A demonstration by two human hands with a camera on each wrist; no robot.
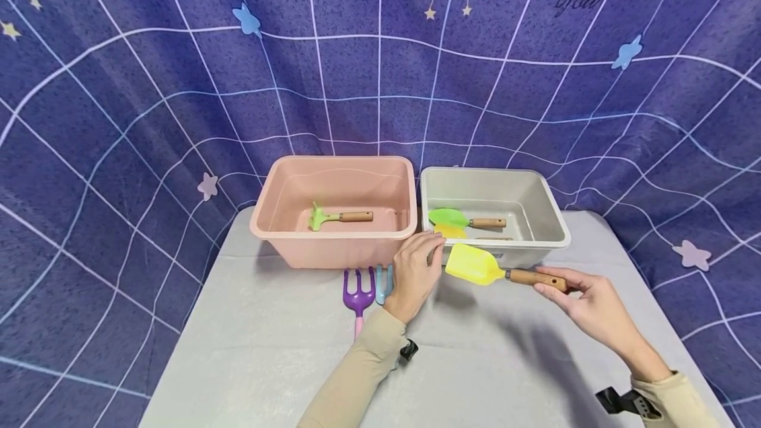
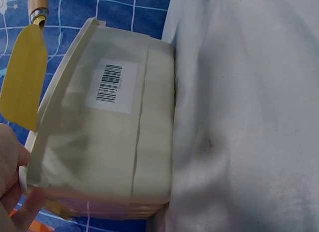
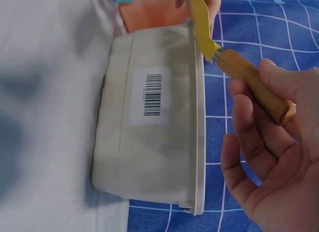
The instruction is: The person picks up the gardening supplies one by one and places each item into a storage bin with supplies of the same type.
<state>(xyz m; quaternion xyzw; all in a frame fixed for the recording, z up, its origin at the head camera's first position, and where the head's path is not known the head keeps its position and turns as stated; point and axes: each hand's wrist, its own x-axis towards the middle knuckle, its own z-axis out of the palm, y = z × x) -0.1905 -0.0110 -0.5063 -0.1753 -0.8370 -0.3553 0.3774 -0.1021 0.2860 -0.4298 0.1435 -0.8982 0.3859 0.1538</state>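
Between thumb and fingers, my right hand (image 1: 594, 302) pinches the wooden handle of a yellow toy shovel (image 1: 473, 265). The shovel is held in front of the grey bin (image 1: 555, 216), its blade pointing left. My left hand (image 1: 415, 277) grips the near left corner of that bin's rim; in the left wrist view its fingers (image 2: 22, 154) lie about the corner. Inside the grey bin lie a green trowel (image 1: 448, 217) with a wooden handle and a yellow tool (image 1: 448, 230), partly hidden behind the front rim.
Left of the grey bin stands a pink bin (image 1: 339, 251) holding a small green rake (image 1: 318, 216). On the grey cloth before it lie a purple fork (image 1: 359, 298) and a blue fork (image 1: 381, 289), partly covered by my left hand and arm. A blue patterned curtain (image 1: 351, 65) hangs behind.
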